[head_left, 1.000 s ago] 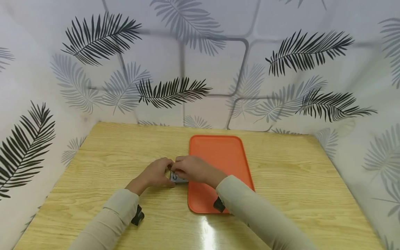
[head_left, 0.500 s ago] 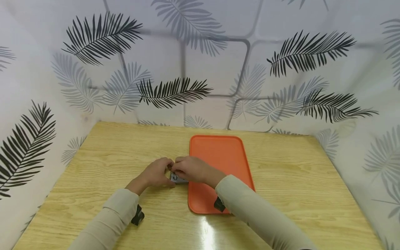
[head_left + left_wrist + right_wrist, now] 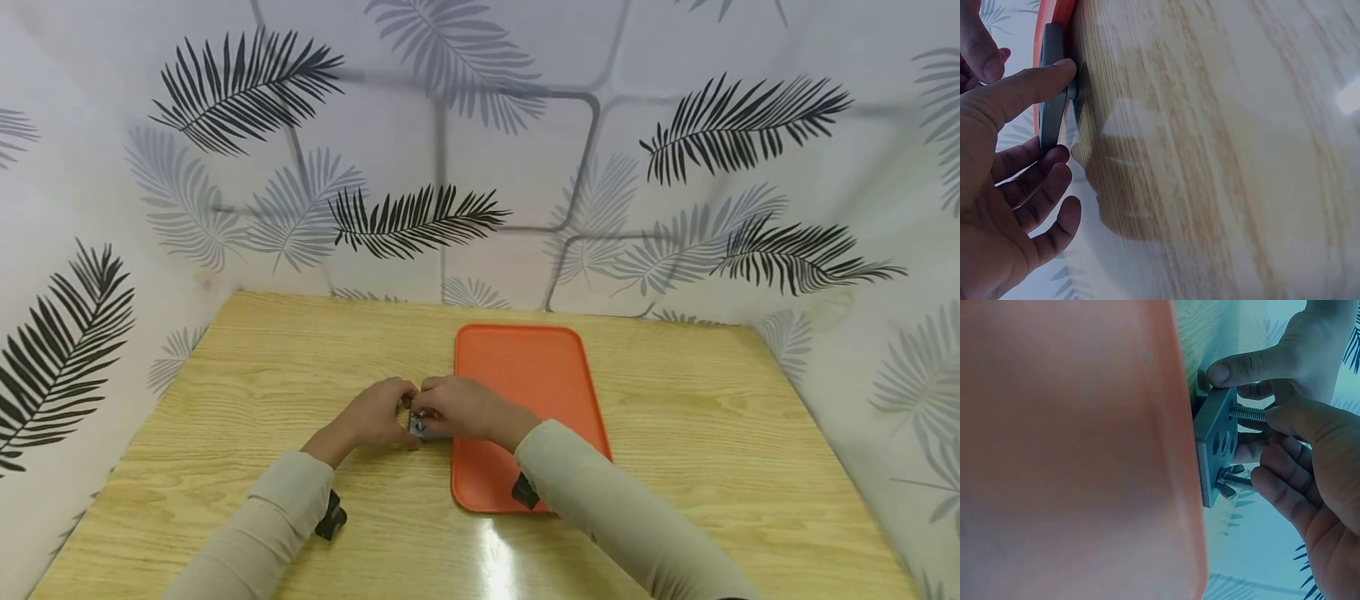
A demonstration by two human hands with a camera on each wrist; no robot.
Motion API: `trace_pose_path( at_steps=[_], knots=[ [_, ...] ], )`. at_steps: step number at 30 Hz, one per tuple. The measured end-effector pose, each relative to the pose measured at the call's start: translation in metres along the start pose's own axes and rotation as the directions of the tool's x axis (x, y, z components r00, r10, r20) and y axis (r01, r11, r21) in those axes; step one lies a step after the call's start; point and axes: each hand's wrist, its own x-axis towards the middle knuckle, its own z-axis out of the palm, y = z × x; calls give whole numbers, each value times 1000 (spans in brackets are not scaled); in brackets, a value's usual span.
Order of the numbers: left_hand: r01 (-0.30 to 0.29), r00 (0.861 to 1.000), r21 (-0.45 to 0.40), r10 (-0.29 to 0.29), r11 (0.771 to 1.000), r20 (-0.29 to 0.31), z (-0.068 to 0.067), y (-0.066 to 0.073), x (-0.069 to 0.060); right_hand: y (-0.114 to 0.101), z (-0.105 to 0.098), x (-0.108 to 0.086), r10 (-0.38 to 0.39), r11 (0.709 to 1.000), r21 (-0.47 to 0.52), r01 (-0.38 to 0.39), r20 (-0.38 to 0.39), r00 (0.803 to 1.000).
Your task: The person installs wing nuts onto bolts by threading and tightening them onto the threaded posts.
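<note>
A grey metal plate (image 3: 1213, 447) with several holes lies partly between my hands, by the tray's left edge. Two threaded bolts stand up from it. One bolt (image 3: 1249, 412) ends at my right fingertips; the other carries a wing nut (image 3: 1227, 481) low against the plate. My left hand (image 3: 377, 414) grips the plate, thumb on the near edge and fingers on the far edge. With thumb and forefinger, my right hand (image 3: 465, 406) pinches the tip of the first bolt; whether a nut sits between those fingers is hidden. Under the plate, a bolt head (image 3: 1074, 90) shows in the left wrist view.
An orange-red tray (image 3: 525, 358) lies flat on the wooden table (image 3: 697, 417), beneath my right forearm. A leaf-patterned wall covering (image 3: 480, 150) rises behind and beside the table.
My right fingers have shifted slightly over the plate, covering more of its right part. The left hand and the tray have stayed in place.
</note>
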Motion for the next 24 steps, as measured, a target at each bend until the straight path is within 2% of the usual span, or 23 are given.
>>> trace_pose_path(
  at_steps=[6, 11, 14, 18, 24],
  knots=[
    [7, 1000, -7, -7, 1000, 0, -1, 1, 0, 0, 2, 1, 19, 999, -40, -18, 9, 1000],
    [-5, 1000, -17, 5, 1000, -11, -1, 1, 0, -2, 10, 4, 86, 994, -59, -88, -41, 995],
    [-5, 1000, -21, 5, 1000, -10, -2, 2, 0, -2, 14, 5, 114, 993, 0, -115, -88, 990],
    [5, 1000, -23, -5, 1000, -3, -3, 2, 0, -2, 16, 4, 104, 991, 96, -94, -111, 988],
    [9, 1000, -25, -9, 1000, 7, -3, 2, 0, 3, 13, 1, 92, 978, 194, -81, -47, 995]
  ],
)
